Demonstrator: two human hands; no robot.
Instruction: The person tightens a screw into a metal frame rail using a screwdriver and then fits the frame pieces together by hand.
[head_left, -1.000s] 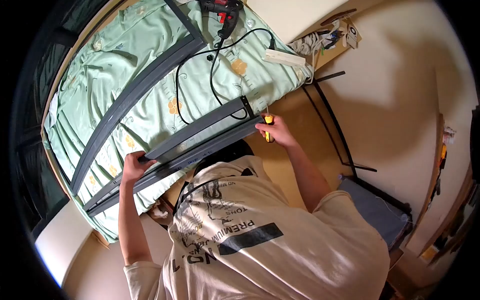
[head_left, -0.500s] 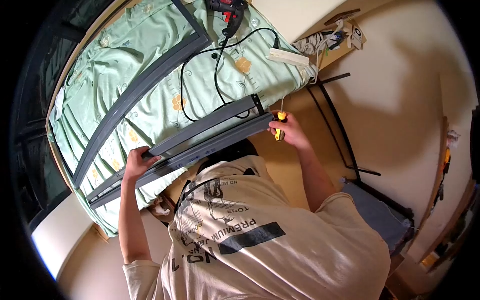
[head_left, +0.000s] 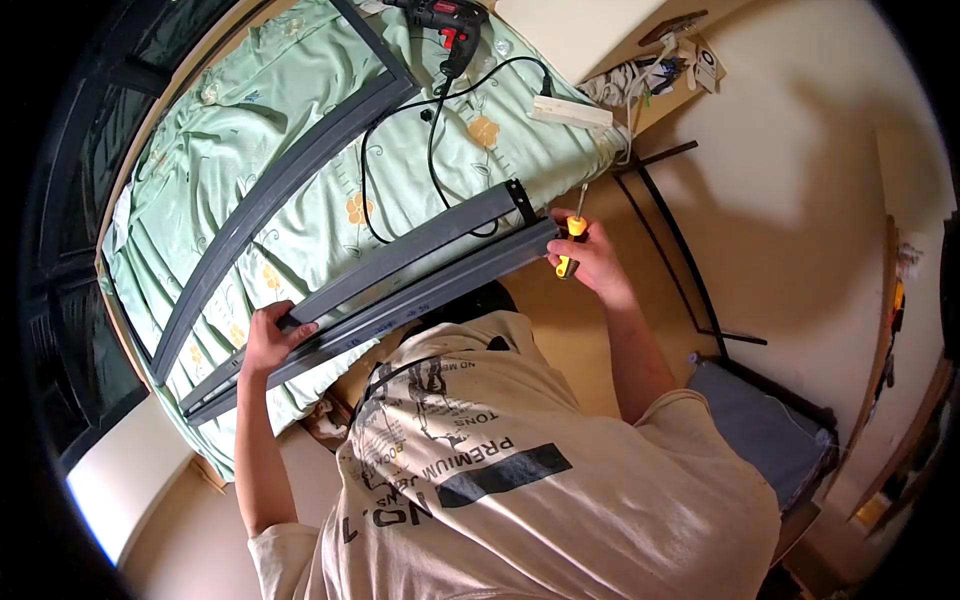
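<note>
My left hand is closed around a long grey frame bar, thumb on its upper face. A second grey bar with faint writing runs close alongside it, nearer my body. A black end piece sits at the right end of the upper bar. My right hand grips a screwdriver with a yellow and black handle, its shaft pointing up and away from me. The fingers of that hand are also at the lower bar's right end; whether they pinch it is hard to tell.
A green flowered cloth covers the bed-like surface. On it lie another grey frame, a black and red power drill with its cord, and a white power strip. A thin black metal frame leans at the right wall.
Both bars have shifted slightly right, along with my two hands. The screwdriver has moved a little right and its shaft leans more to the right. Both hands keep their grip.
</note>
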